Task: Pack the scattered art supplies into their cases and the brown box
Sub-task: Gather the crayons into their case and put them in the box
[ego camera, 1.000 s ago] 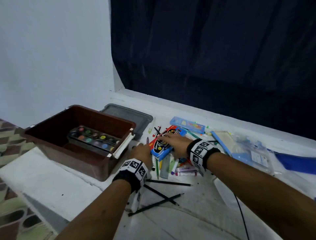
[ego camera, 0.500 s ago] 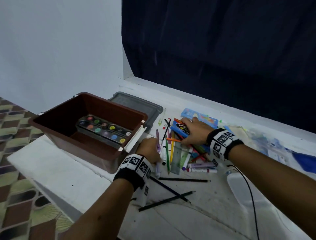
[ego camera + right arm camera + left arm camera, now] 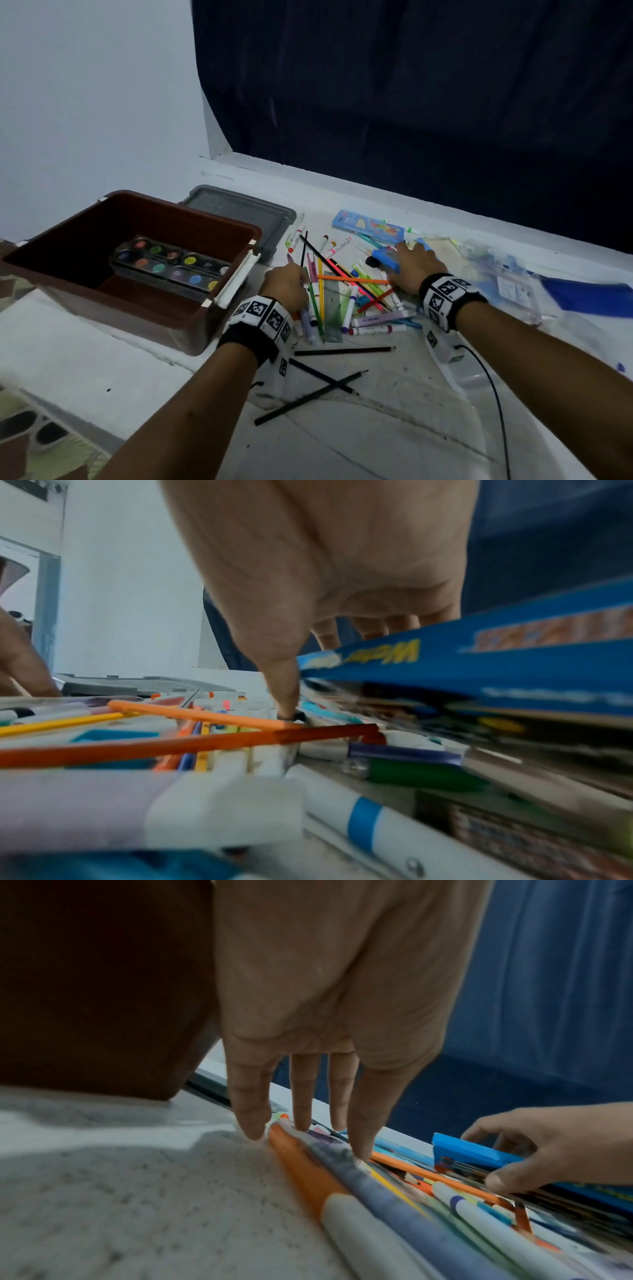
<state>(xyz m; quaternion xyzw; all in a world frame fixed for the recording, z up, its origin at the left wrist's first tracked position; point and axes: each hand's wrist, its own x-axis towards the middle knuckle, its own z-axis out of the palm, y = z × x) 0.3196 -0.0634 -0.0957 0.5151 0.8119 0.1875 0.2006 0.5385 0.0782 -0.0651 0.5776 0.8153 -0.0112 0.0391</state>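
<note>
**Both hands down in the pen pile**

The left hand (image 3: 329, 1010) rests with straight, slightly spread fingers, tips touching the markers and pencils (image 3: 337, 291) heaped on the white table (image 3: 85, 346). The right hand (image 3: 416, 262) grips a blue pencil case (image 3: 479, 1156) — thumb under, fingers over, probably lifting one end, though that view is blurred. The brown box (image 3: 154, 315) stands just left of the pile, a paint palette (image 3: 171, 263) inside.
</note>
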